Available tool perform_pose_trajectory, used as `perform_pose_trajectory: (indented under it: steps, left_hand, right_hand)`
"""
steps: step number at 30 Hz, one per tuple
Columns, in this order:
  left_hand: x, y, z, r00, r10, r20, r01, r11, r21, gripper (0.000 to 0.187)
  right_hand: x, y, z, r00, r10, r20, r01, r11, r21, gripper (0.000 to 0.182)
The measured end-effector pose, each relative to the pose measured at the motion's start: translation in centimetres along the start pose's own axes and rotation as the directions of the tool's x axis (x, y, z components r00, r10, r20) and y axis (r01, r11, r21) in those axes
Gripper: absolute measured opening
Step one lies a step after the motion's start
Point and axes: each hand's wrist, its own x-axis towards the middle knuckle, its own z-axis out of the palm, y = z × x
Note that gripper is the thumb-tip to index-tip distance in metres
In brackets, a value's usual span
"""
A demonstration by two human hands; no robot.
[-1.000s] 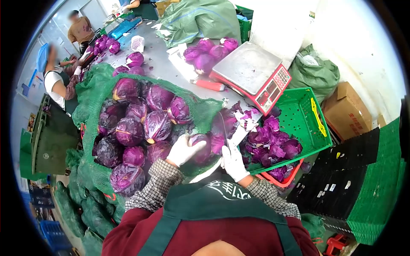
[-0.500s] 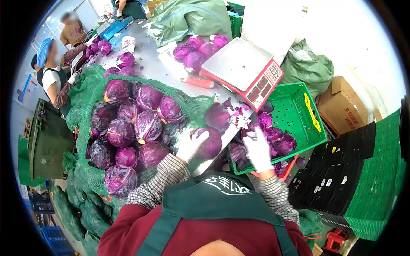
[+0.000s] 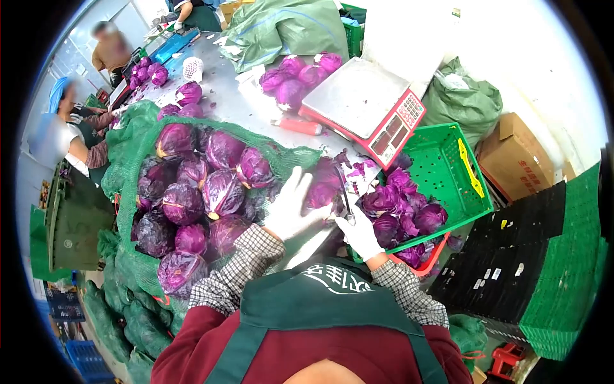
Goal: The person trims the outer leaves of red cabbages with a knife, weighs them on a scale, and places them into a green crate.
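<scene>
My left hand [image 3: 293, 208], in a white glove, has its fingers spread against the near-left side of a red cabbage [image 3: 323, 194]. The cabbage is slightly blurred, on the table beside the net sack's edge. In my gloved right hand [image 3: 359, 235] is a knife [image 3: 346, 192], its thin dark blade pointing away from me along the cabbage's right side. Trimmed leaf scraps [image 3: 363, 171] lie just beyond the blade. To the left, a green net sack [image 3: 142, 137] lies open around several whole red cabbages [image 3: 221, 192].
A green crate [image 3: 470, 208] with purple leaves stands at my right, below a red-framed scale [image 3: 390, 121]. More cabbages [image 3: 291, 93] sit behind the scale's left side. Stacked black and green crates [image 3: 505, 269] rise at far right. Co-workers [image 3: 80, 134] stand at the left.
My right hand has come left from the crate's edge to the cabbage, bringing the knife blade into view. My left fingers have spread out from their hold. A co-worker at left has leaned over.
</scene>
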Motion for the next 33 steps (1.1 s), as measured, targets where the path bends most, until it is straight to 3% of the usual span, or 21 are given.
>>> perform_pose_trajectory:
  steps: [2, 3, 6, 8, 11, 13, 15, 18, 21, 22, 24, 26, 27, 28, 30, 33]
  left_hand:
    - [0.3, 0.1, -0.2, 0.966, 0.181, 0.183, -0.199, 0.976, 0.087, 0.102]
    - [0.5, 0.3, -0.4, 0.962, 0.216, 0.166, -0.235, 0.966, 0.106, 0.104]
    - [1.1, 2.2, -0.8, 0.967, -0.024, 0.254, -0.022, 0.984, 0.177, 0.109]
    - [1.2, 2.4, -0.3, 0.976, -0.037, 0.214, -0.012, 0.975, 0.223, 0.108]
    - [0.8, 3.3, -0.1, 0.979, -0.071, 0.190, 0.019, 0.964, 0.264, 0.106]
    - [0.5, 3.3, 0.2, 0.983, -0.091, 0.159, 0.033, 0.942, 0.333, 0.103]
    - [0.4, 2.9, 0.5, 0.988, -0.086, 0.128, 0.034, 0.931, 0.364, 0.103]
    - [0.5, 2.8, 0.7, 0.988, -0.102, 0.118, 0.054, 0.935, 0.350, 0.104]
    - [0.4, 2.9, 1.4, 0.981, -0.172, 0.094, 0.135, 0.942, 0.306, 0.108]
    - [0.2, 2.8, 1.5, 0.983, -0.168, 0.072, 0.138, 0.942, 0.307, 0.109]
    - [-0.1, 2.8, 1.9, 0.988, -0.154, 0.029, 0.138, 0.943, 0.304, 0.109]
    - [-0.2, 2.8, 1.9, 0.987, -0.163, 0.005, 0.155, 0.945, 0.289, 0.109]
    - [-0.3, 2.7, 1.9, 0.986, -0.169, -0.003, 0.164, 0.950, 0.265, 0.108]
    - [-0.3, 2.5, 1.8, 0.985, -0.172, -0.012, 0.169, 0.956, 0.241, 0.108]
    - [-0.5, 2.1, 2.0, 0.986, -0.157, -0.048, 0.164, 0.960, 0.227, 0.106]
    - [-1.2, 1.3, 2.0, 0.985, -0.155, -0.073, 0.164, 0.977, 0.138, 0.104]
  right_hand:
    - [0.1, 0.3, -0.1, 0.999, -0.003, -0.036, 0.001, 0.999, -0.041, 0.051]
    - [0.1, 0.1, -0.1, 0.998, -0.030, -0.058, 0.028, 0.999, -0.031, 0.050]
    - [0.1, -0.7, -0.2, 0.997, -0.020, -0.080, 0.022, 0.999, 0.025, 0.048]
    - [-0.1, -1.7, -0.1, 0.997, 0.018, -0.070, -0.016, 0.999, 0.031, 0.048]
    - [-0.2, 0.5, 1.6, 0.971, -0.199, -0.131, 0.178, 0.972, -0.152, 0.047]
    - [-0.2, 1.1, 2.6, 0.911, -0.388, -0.142, 0.318, 0.877, -0.360, 0.047]
    - [-0.5, 0.4, 3.1, 0.961, -0.233, -0.147, 0.184, 0.939, -0.290, 0.046]
    - [-0.1, -0.8, 2.8, 0.978, -0.150, -0.143, 0.117, 0.969, -0.216, 0.046]
    - [0.7, -2.7, 1.7, 0.998, 0.054, -0.034, -0.057, 0.994, -0.089, 0.047]
    - [1.2, -1.7, 1.9, 0.990, -0.064, -0.127, 0.038, 0.981, -0.192, 0.039]
    - [2.7, 3.3, 1.8, 0.864, -0.490, -0.118, 0.318, 0.713, -0.625, 0.045]
    - [3.8, 6.5, 2.7, 0.968, -0.167, -0.190, 0.134, 0.976, -0.174, 0.049]
    - [4.3, 7.8, 3.0, 0.954, -0.208, -0.216, 0.176, 0.972, -0.158, 0.050]
    - [4.2, 5.6, 2.4, 0.981, -0.062, -0.186, 0.060, 0.998, -0.016, 0.047]
    - [3.8, 0.8, 1.0, 0.966, 0.234, -0.113, -0.201, 0.947, 0.250, 0.041]
    - [3.1, -1.7, 0.3, 0.908, 0.418, 0.001, -0.346, 0.751, 0.562, 0.026]
